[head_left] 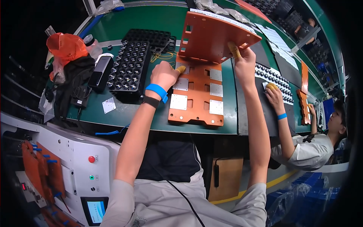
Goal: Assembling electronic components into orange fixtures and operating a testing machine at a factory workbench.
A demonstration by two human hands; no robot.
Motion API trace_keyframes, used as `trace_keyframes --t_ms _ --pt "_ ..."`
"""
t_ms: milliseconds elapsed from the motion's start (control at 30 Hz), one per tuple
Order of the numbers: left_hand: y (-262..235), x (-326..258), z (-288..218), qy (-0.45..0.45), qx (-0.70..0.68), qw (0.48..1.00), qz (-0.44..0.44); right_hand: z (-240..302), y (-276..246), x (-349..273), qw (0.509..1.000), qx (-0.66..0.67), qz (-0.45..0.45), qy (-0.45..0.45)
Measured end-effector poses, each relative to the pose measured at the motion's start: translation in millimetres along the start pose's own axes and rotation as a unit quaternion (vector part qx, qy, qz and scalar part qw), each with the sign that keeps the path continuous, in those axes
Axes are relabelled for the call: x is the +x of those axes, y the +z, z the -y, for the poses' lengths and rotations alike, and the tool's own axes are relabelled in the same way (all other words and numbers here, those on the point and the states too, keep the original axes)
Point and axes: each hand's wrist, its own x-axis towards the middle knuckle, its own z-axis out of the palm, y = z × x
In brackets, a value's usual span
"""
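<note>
An orange fixture base lies on the bench in front of me, with white square plates seated along both sides. My left hand is closed at its upper left corner, a yellow-capped fingertip on the white square plate there; its other fingertips are partly hidden. At the far end, an orange panel stands tilted up over the base like a raised lid. My right hand grips this panel by its near right edge, with one yellow-capped finger on its face.
Left stands a black tray of round cells, beside a loose white square plate and a black-and-grey device. An orange bag lies farther left. A co-worker's hand works over another cell tray at right. A white machine stands lower left.
</note>
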Motion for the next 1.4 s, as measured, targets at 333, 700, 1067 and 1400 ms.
trace_keyframes --t_ms 333,700,1067,1400 --pt "7.5 1.3 8.5 0.034 -0.038 0.998 -0.047 -2.7 3.2 5.7 1.000 0.011 0.001 -0.007" --pt "8.7 9.8 11.9 0.036 -0.061 0.998 0.000 -5.3 2.2 23.7 1.000 -0.007 -0.010 -0.010" --pt "1.2 20.7 23.2 -0.014 -0.022 0.998 0.058 0.6 -28.6 12.8 0.990 -0.097 0.102 0.005" --pt "5.4 18.6 51.2 0.017 -0.200 0.977 0.078 36.4 -32.1 -62.9 0.924 -0.305 0.203 -0.109"
